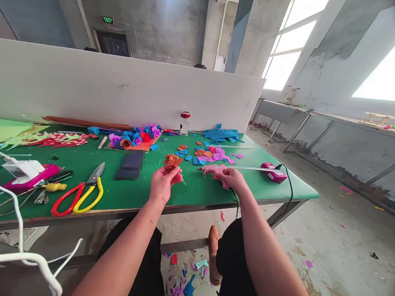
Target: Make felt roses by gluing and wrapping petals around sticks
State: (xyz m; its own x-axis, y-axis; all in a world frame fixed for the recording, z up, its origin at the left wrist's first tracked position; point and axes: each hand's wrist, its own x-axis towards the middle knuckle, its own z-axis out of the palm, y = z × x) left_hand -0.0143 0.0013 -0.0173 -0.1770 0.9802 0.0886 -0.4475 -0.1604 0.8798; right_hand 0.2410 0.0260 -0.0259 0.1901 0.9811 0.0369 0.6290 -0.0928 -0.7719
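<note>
My left hand (163,183) is closed around an orange felt flower (172,161), held just above the green table (123,190). Wrapped round the grip of a pink glue gun (215,169) is my right hand (233,179), and the gun's nozzle points left toward the flower. A clear glue stick (249,168) sticks out of the gun's back to the right. A black cord (289,187) runs off the table edge. Loose felt petals (210,155) in orange, pink and blue lie just beyond both hands.
Red-and-yellow scissors (80,195) lie at the front left beside a pink tool (32,178) and white cable (20,227). Finished felt flowers (135,138), a small jar (184,122) and blue felt (222,134) sit by the white partition (121,86). A pink box (274,172) lies right. Scraps litter the floor.
</note>
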